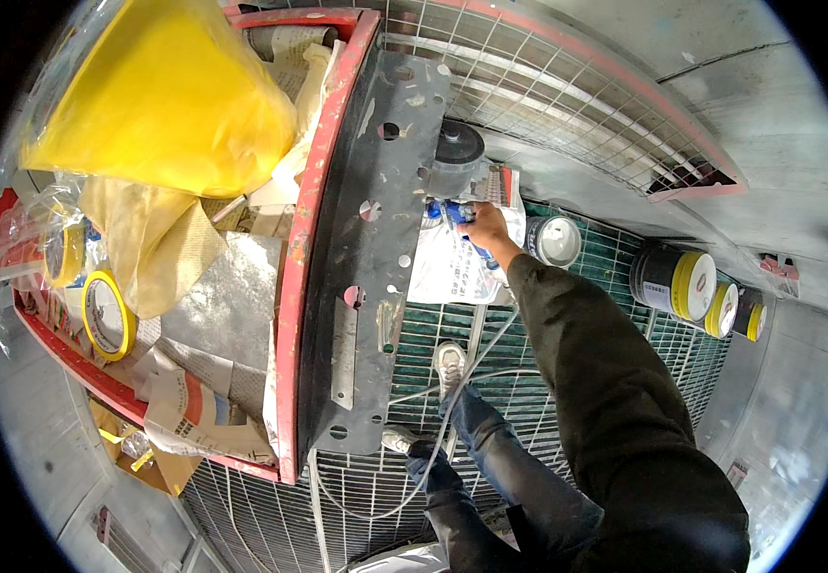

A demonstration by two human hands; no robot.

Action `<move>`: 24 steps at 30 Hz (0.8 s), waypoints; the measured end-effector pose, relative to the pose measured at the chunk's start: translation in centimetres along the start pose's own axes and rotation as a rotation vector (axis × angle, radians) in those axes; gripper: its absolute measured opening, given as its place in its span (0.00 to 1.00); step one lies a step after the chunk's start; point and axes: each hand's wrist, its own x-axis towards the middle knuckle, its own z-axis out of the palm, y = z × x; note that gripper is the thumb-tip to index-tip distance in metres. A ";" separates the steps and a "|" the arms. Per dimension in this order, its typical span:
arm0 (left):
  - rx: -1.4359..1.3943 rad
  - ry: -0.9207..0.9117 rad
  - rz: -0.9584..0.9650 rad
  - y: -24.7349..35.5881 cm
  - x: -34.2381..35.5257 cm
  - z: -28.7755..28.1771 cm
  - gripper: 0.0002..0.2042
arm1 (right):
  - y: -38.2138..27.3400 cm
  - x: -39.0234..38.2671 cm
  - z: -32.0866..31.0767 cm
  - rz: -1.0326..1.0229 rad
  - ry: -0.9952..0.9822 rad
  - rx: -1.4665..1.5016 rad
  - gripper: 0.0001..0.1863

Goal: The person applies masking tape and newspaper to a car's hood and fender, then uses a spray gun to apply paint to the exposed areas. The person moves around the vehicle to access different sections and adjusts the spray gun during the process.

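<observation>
My right hand [490, 229] reaches away from me in a dark sleeve, its fingers closed around a blue spray gun [444, 211]. A cup with a black lid [458, 143] is just beyond the gun; whether the two are joined I cannot tell. A pale hose [476, 358] leads from near the hand across my legs. Beneath the gun, printed newspaper sheets [442, 272] lie on the floor grating. Right of the hand stands a small grey can with a white top [557, 241]. My left hand is out of view.
At left, a red-framed cart [314, 239] with a perforated dark metal edge holds yellow plastic sheeting [166, 105], a yellow tape roll [108, 315] and newspaper. Several black-and-yellow buckets [671, 282] line the right wall. A wire mesh panel [538, 81] spans the far side.
</observation>
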 end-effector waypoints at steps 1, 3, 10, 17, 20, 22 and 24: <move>-0.002 -0.004 -0.001 0.2 -0.1 0.0 0.13 | 0.0 0.1 -0.1 0.011 0.006 0.029 0.26; -0.009 -0.007 0.004 0.6 -0.4 0.2 0.12 | 0.0 0.2 -0.6 0.031 0.020 0.086 0.25; -0.204 0.015 0.169 0.4 -4.4 0.6 0.11 | 0.2 -1.1 -1.3 -0.013 0.013 0.171 0.35; -0.117 0.013 -0.080 4.9 -5.9 -1.2 0.15 | -8.1 -15.4 -13.7 -0.179 0.184 0.567 0.11; -0.103 0.154 0.151 2.1 -4.7 3.0 0.16 | -20.1 -20.8 -20.7 -0.423 0.033 0.684 0.06; -0.148 0.204 0.213 3.0 -5.3 4.8 0.14 | -29.2 -22.8 -23.3 -0.702 -0.017 0.619 0.06; -0.226 0.072 0.186 4.3 -6.6 3.8 0.21 | -36.4 -22.6 -22.6 -1.068 -0.050 0.412 0.07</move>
